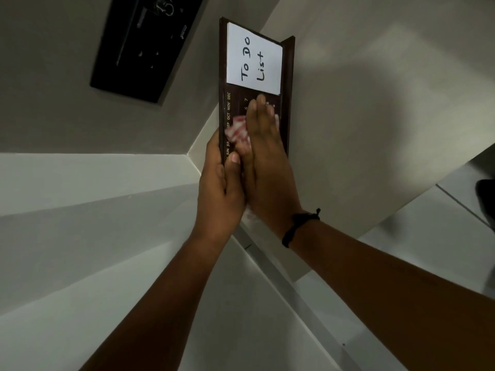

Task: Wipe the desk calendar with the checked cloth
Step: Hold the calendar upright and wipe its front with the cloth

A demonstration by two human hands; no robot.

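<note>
Left hand (pixel 218 183) gripping desk calendar (pixel 285 76) edge, right hand (pixel 263 156) flat, fingers extended, pressing checked cloth (pixel 237 129)

Both forearms bare to the frame edge — no sleeves visible. Right wrist: black braided cord bracelet (pixel 297 226) just behind the right hand (pixel 263 156), with a small knotted end sticking out on the outer side. Left hand (pixel 218 191) and wrist bare — no rings or watch; thumbnail short, unpainted.
</note>
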